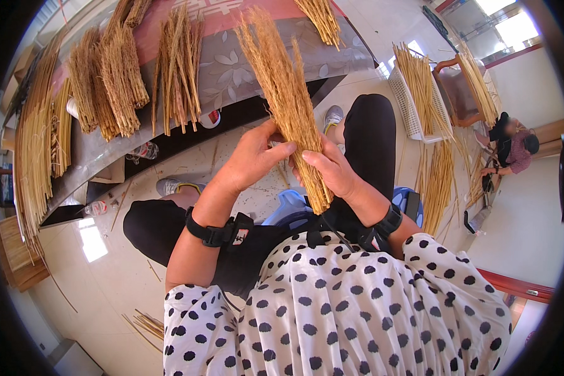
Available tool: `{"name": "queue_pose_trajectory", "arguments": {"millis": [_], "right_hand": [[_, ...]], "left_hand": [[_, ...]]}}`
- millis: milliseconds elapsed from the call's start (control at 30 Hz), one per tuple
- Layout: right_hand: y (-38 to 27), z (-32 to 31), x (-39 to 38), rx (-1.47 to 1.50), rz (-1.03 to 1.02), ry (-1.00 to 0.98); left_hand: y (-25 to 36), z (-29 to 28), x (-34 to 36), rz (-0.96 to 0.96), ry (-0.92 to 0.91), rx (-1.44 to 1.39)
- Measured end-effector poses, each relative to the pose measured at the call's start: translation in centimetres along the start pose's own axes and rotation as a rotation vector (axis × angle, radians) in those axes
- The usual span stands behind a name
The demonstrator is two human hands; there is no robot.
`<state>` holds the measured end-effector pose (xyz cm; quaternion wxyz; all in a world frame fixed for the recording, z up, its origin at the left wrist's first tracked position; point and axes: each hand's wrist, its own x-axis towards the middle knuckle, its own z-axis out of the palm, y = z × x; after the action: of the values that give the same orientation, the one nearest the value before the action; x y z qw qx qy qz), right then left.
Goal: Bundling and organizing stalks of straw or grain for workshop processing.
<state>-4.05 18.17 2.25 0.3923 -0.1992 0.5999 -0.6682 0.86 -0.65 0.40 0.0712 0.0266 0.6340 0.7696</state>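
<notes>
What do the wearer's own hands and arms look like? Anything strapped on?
Left hand and right hand are ungloved. Black strap with a small black module at each wrist: left strap, right strap. The left module carries a white label with markings. Loose white sleeves with black polka dots; forearms bare.

Bright daylight comes in strongest at the window (517, 28) at upper right, whose panes burn out to white. Glare (a washed-out, slanted patch) marks the pale floor (106, 282) at left. Shadow darkens the space under the table (221, 62). Straight edges bow toward the black rim. The straw bundle (288, 106) in the middle looks crisp; the person (520, 150) at far right is small and partly blurred.
</notes>
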Motion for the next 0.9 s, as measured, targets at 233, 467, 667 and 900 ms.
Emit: {"name": "queue_pose_trajectory", "arguments": {"millis": [233,467,667,900], "right_hand": [[-0.1,-0.2,0.1,0.044,0.015,0.096],[0.3,0.0,0.3,0.011,-0.040,0.111],[0.6,-0.2,0.4,-0.063,-0.023,0.137],[1.5,-0.8,0.5,-0.161,-0.058,0.170]], "left_hand": [[0.7,0.9,0.0,0.192,0.372,0.245],[0.9,2.1,-0.4,0.499,0.318,0.485],[-0.3,2.3,0.1,0.661,0.400,0.746],[0.1,2.2,-0.1,0.740,0.365,0.966]]}}
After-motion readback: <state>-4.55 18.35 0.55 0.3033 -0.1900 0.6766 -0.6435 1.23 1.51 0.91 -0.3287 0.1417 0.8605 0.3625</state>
